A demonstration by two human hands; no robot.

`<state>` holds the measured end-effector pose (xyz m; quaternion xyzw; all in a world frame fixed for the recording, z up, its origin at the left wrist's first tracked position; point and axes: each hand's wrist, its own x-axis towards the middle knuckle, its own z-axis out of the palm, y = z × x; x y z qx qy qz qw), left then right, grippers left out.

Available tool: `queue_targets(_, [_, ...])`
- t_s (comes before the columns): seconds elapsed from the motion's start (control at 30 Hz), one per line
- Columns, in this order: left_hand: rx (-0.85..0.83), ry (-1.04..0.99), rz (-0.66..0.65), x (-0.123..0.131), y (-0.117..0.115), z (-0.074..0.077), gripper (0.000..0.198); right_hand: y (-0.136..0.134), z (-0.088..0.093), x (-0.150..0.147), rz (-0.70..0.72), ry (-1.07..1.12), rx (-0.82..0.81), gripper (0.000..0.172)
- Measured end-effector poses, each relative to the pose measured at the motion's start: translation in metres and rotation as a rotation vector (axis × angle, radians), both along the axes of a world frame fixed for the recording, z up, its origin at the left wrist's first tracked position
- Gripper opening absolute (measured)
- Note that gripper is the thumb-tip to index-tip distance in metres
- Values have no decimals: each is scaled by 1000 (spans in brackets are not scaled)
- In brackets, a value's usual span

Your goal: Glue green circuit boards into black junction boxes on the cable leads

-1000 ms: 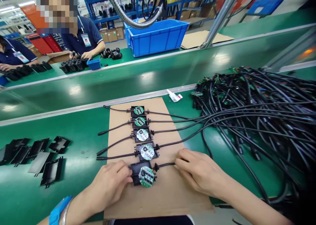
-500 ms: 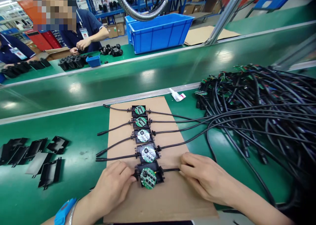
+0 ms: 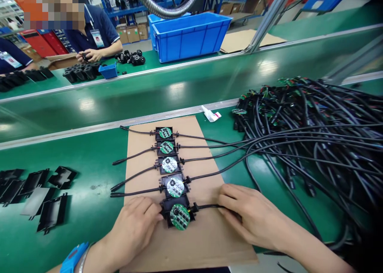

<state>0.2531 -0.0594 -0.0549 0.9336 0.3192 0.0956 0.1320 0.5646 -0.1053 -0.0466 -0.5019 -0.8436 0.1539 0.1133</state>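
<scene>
Several black housings with round green circuit boards lie in a column on a brown cardboard sheet [image 3: 206, 241], each with black cables running left and right. The nearest housing [image 3: 178, 214] sits between my hands. My left hand [image 3: 134, 225] has curled fingers pressed against the housing's left side, where its cable is hidden. My right hand [image 3: 248, 215] lies palm down on the housing's right cable [image 3: 208, 206], fingers closed over it.
A big tangle of black cables [image 3: 314, 137] fills the right of the green table. Black plastic covers [image 3: 38, 193] lie at the left. Beyond the conveyor stand a blue bin [image 3: 191, 37] and two seated co-workers with black parts [image 3: 80, 71].
The nearest housing has shifted slightly right and been straightened between my hands. The view has drifted a little; both hands stay on the same housing and cable.
</scene>
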Motion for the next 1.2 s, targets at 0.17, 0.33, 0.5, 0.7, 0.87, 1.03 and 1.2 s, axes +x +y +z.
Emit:
queue_targets(0.17, [-155, -66, 6, -5, 7, 9, 11, 0, 5, 0, 40, 30, -94, 15])
queue_targets(0.33, [-139, -236, 12, 3, 34, 40, 9, 66, 35, 19, 36, 39, -89, 5])
queue_targets(0.5, [-270, -274, 78, 29, 73, 66, 10, 183, 36, 60, -464, 5, 175, 26])
queue_targets(0.7, [-681, -514, 270, 56, 125, 58, 15, 216, 14, 59, -584, 97, 99, 25])
queue_targets(0.87, [-1045, -873, 303, 94, 140, 45, 41, 175, 32, -19, -503, 321, 175, 24])
queue_targets(1.03, [-1083, -1035, 314, 106, 134, 39, 38, 145, 43, -62, -317, 589, 282, 46])
queue_targets(1.2, [-1029, -1092, 380, 93, 136, 36, 38, 135, 42, -50, -55, 655, 297, 27])
